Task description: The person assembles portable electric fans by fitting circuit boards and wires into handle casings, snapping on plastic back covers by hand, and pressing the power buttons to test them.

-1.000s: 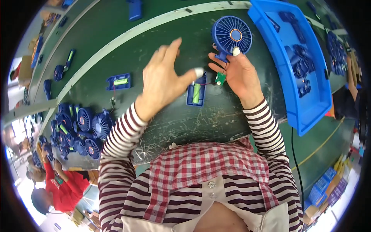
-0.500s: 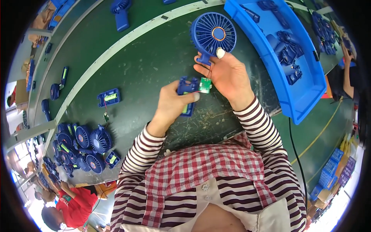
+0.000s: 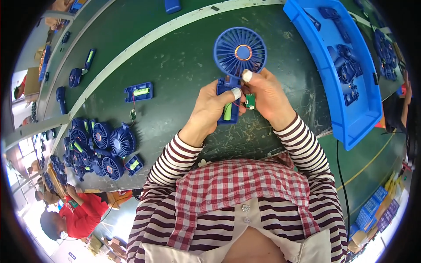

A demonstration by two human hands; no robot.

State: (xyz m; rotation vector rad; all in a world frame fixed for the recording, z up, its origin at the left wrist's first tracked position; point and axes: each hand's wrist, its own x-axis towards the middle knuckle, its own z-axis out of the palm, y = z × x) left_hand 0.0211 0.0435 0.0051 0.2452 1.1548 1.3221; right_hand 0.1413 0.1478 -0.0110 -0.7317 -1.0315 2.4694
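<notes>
My left hand (image 3: 212, 106) grips a blue handle half (image 3: 222, 119) with a green battery (image 3: 227, 111) inside it, thumb across its top. A round blue fan head (image 3: 240, 51) is held by my right hand (image 3: 271, 97), whose thumb and fingers close near its lower rim. The fan's neck (image 3: 231, 80) meets the upper end of the handle half; whether it is seated there I cannot tell. Beside my right fingers hangs a small green circuit board (image 3: 250, 101) on thin wires. White coverings wrap both thumb tips.
Left on the green table (image 3: 175, 61) lie another handle half with battery (image 3: 139, 91) and a pile of fans (image 3: 97, 147). A blue bin (image 3: 326, 83) of blue parts stands at the right. A person in red (image 3: 83, 212) is at lower left.
The fan head and handle half, apart before, are now together at the neck. My left hand has moved up and right with the handle half. The whole view has shifted somewhat.
</notes>
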